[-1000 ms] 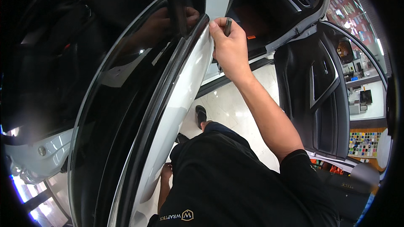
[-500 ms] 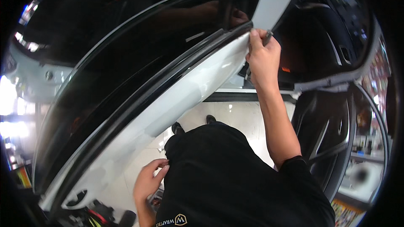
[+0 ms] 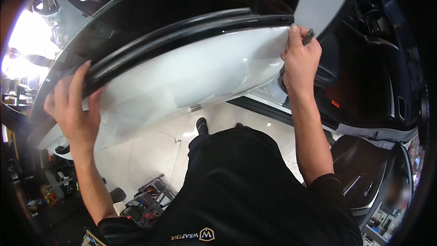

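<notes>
A white car door [image 3: 177, 73] stands open across the view, with a glossy black trim strip [image 3: 182, 32] along the top of its panel. What looks like a clear film [image 3: 214, 89] with an uneven lower edge lies over the white surface. My left hand [image 3: 75, 109] is at the strip's left end, fingers apart over the black trim and thumb by the white panel. At the door's upper right corner is my right hand [image 3: 302, 61], thumb and forefinger at the panel's edge. It grips a slim dark tool [image 3: 308, 37], whose end sticks out above the fingers; the rest is hidden.
A white car pillar [image 3: 323, 2] rises just beyond my right hand. Black seats [image 3: 359, 168] and the car's interior are on the right. On the tiled floor [image 3: 150, 150] at lower left sits an open tool tray [image 3: 148, 200] with assorted items.
My left hand has risen from beside my body to the left end of the door's trim. My right hand stays at the panel corner with the dark tool. The view has shifted.
</notes>
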### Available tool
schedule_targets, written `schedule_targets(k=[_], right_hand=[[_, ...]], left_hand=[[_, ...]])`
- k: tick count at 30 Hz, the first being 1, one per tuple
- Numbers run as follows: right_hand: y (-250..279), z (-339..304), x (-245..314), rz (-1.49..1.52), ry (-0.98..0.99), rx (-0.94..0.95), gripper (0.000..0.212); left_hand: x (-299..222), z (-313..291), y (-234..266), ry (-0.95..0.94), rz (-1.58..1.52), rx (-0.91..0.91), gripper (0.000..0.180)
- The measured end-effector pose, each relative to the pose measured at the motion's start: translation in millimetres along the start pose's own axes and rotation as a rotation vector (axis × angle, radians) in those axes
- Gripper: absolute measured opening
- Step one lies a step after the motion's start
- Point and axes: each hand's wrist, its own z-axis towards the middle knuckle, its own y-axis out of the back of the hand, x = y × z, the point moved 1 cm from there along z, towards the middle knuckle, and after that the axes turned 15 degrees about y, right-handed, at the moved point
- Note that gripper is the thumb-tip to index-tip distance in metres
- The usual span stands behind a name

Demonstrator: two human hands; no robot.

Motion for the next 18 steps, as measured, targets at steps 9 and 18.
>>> schedule_targets(k=[9,18], right_hand=[[-0.9,-1.2,3.3,0.013,0.047,-0.040,0.024],[-0.3,1.7,6.1,0.023,0.086,-0.048,0.023]], left_hand=[[16.3,35.4,-3.4,-0.157,-0.072,-0.072,0.057],[37.3,53.1,-12.6,-0.265,0.048,-0.180,0.050]])
